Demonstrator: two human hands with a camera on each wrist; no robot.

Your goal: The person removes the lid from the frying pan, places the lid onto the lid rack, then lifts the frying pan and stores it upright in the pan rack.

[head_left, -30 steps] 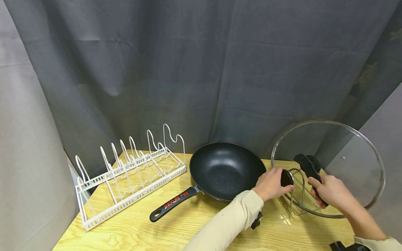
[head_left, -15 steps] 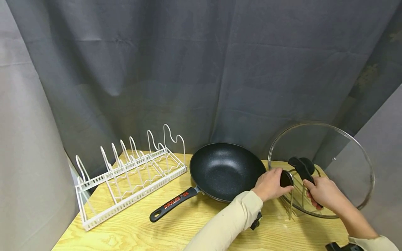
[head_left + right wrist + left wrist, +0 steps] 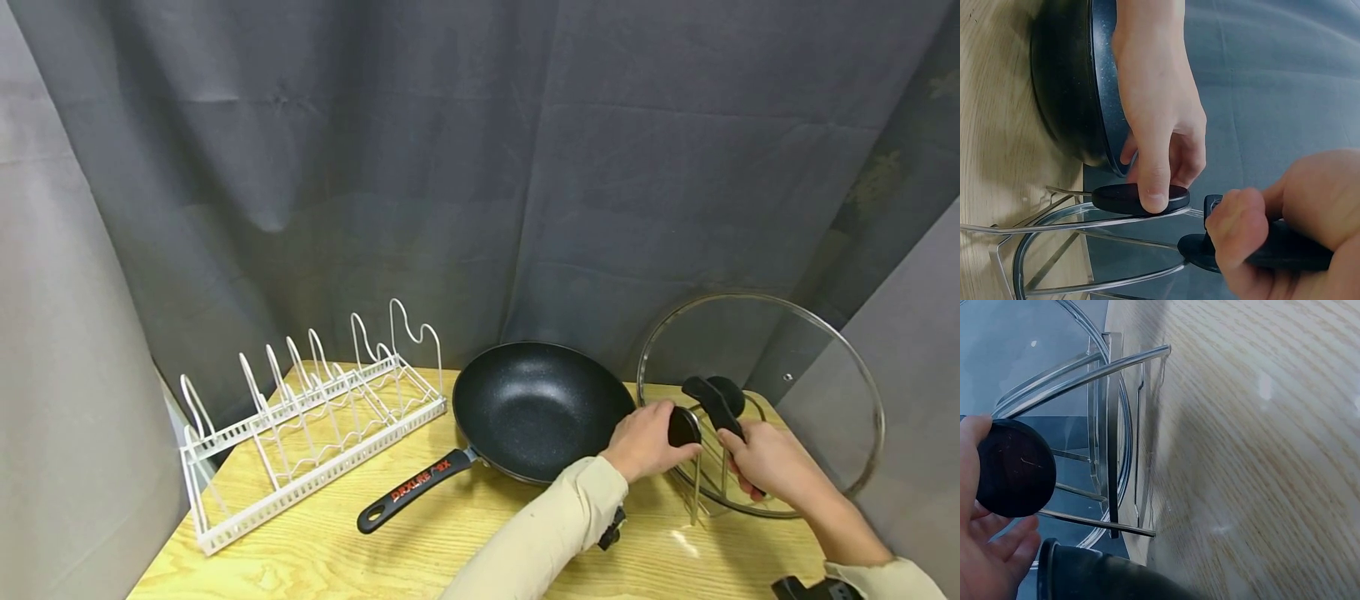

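My left hand [image 3: 645, 446] pinches a round black disc [image 3: 1017, 469] at the top of a wire loop on a small metal lid rack [image 3: 1110, 425]. The thumb lies on the near face of the disc in the right wrist view. A large glass lid [image 3: 806, 350] with a metal rim stands upright, its lower rim among the rack's wires. My right hand [image 3: 772, 462] grips the lid's black handle [image 3: 720, 406], with fingers curled round it. Part of the handle is hidden by that hand.
A black wok [image 3: 540, 408] sits left of the lid rack, its handle [image 3: 416, 487] pointing to the front left. Farther left stands a white wire pot rack [image 3: 322, 458] with several upright loops. Grey curtains [image 3: 360, 183] hang behind the wooden table [image 3: 420, 558].
My right hand and the glass lid have moved left and slightly toward the lid rack. The left hand, the disc and the wok have stayed put.
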